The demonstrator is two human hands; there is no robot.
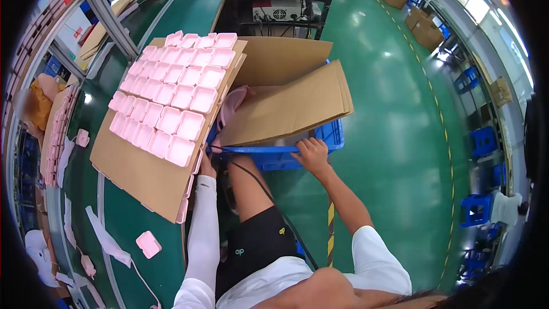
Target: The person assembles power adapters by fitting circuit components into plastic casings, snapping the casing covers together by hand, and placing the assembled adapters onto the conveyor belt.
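Though unclear, crate rim (263,150) under right hand (313,155)

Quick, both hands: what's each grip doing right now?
Left hand: fingers mostly hidden near the cardboard sheets; can't tell if open or closed.
Right hand: fingers curled closed over the rim of the blue bin.

Single head-worn view, looking forward and steeply down from just behind the blue crate (269,150).
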